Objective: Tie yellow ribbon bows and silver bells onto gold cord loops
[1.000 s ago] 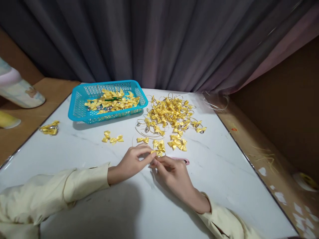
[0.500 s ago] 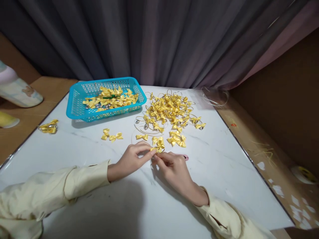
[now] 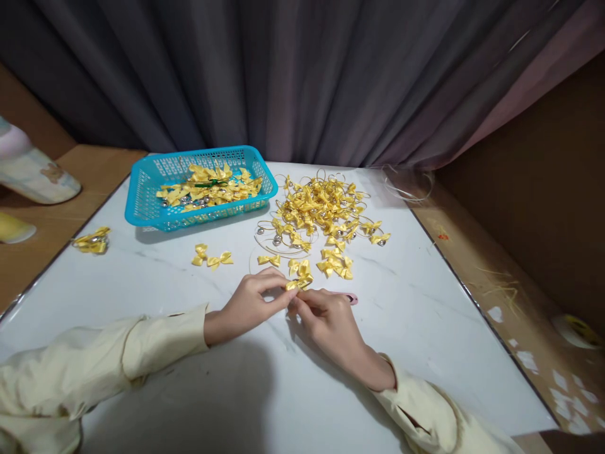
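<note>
My left hand (image 3: 250,304) and my right hand (image 3: 328,325) meet over the white table (image 3: 416,328), both pinching one small yellow ribbon bow (image 3: 299,283) between thumb and fingertips. Just beyond it lie loose yellow bows (image 3: 335,267) and a large pile of bows with gold loops and small silver bells (image 3: 321,211). Two more bows (image 3: 212,258) lie to the left. A pink object (image 3: 351,299) pokes out from behind my right hand.
A blue plastic basket (image 3: 146,202) with yellow bows and bells stands at the back left. A bundle of yellow ribbon (image 3: 92,241) lies on the wooden ledge at left. Dark curtains hang behind; a brown wall rises on the right.
Since a second ago the view has tilted slightly. Both hands stay together on the bow with only small finger movements.
</note>
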`<action>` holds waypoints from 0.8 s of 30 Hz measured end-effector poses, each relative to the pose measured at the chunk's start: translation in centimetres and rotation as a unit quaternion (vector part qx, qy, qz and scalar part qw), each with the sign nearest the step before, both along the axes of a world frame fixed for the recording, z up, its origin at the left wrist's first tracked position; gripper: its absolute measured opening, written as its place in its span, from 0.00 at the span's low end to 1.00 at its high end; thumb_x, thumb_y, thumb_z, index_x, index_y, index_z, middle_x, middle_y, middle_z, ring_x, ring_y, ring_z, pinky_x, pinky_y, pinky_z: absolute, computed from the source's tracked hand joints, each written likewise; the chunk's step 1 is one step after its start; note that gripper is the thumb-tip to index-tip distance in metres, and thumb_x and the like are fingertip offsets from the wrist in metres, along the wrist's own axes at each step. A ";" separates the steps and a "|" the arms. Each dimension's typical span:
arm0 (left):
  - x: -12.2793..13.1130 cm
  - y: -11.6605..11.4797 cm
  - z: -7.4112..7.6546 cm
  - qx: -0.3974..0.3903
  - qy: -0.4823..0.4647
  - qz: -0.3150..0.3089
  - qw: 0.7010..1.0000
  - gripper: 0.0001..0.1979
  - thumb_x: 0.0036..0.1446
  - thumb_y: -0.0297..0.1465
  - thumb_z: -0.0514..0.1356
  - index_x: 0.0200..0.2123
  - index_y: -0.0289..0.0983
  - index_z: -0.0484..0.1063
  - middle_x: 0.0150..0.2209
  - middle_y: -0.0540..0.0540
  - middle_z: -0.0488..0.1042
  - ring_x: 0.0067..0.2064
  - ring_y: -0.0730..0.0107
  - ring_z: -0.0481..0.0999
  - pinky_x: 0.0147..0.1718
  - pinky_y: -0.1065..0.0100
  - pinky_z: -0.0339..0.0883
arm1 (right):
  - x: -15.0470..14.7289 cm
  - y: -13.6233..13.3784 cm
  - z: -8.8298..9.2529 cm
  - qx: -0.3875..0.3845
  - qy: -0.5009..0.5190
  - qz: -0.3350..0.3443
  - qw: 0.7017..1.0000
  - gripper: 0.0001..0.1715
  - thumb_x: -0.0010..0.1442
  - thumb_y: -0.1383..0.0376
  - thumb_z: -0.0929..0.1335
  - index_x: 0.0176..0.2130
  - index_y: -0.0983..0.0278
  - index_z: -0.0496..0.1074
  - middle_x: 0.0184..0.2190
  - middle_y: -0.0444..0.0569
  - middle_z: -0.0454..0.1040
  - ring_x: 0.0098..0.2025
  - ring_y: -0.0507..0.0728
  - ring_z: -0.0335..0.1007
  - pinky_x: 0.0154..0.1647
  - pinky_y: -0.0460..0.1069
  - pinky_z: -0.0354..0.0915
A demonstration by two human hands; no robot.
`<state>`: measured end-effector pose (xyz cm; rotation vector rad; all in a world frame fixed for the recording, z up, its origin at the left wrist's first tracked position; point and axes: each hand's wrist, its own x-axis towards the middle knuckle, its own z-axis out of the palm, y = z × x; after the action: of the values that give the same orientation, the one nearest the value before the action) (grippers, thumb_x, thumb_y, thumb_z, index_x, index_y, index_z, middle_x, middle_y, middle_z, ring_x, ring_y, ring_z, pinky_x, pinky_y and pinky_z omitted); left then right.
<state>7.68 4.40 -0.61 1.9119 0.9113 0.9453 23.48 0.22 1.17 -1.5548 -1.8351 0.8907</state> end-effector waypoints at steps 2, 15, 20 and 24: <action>0.0 0.0 0.0 0.015 -0.005 0.005 1.000 0.07 0.55 0.26 0.57 0.26 0.33 0.72 0.27 0.45 0.73 0.32 0.72 0.71 0.33 0.71 0.64 | 0.0 0.0 -0.2 0.000 0.001 -0.003 1.000 0.17 0.60 0.66 0.61 0.23 0.66 0.72 0.19 0.46 0.73 0.21 0.51 0.64 0.27 0.45 0.56; 0.0 0.3 -0.1 -0.003 -0.005 0.042 0.999 0.09 0.56 0.29 0.57 0.25 0.33 0.70 0.26 0.46 0.70 0.30 0.72 0.68 0.29 0.71 0.62 | 0.6 0.2 0.8 0.013 0.116 -0.091 0.989 0.09 0.53 0.66 0.66 0.37 0.63 0.63 0.33 0.49 0.72 0.35 0.55 0.69 0.36 0.49 0.64; -0.1 0.3 -0.2 0.013 -0.011 0.046 0.999 0.09 0.56 0.28 0.57 0.25 0.32 0.71 0.26 0.45 0.71 0.30 0.72 0.69 0.30 0.70 0.63 | 1.2 1.1 1.5 -0.217 0.353 -0.068 0.908 0.18 0.47 0.68 0.69 0.37 0.62 0.59 0.37 0.47 0.72 0.37 0.54 0.70 0.42 0.51 0.65; -0.2 0.2 -0.1 0.017 -0.014 0.043 0.999 0.09 0.56 0.28 0.57 0.25 0.33 0.72 0.27 0.45 0.72 0.30 0.72 0.69 0.30 0.70 0.63 | 1.4 1.4 1.5 -0.313 0.413 -0.052 0.854 0.24 0.44 0.66 0.74 0.39 0.63 0.61 0.31 0.45 0.74 0.34 0.53 0.71 0.40 0.51 0.64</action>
<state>7.50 4.61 -0.67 1.8957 0.9731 1.0410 24.91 1.66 2.72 -1.2451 -0.8595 1.8651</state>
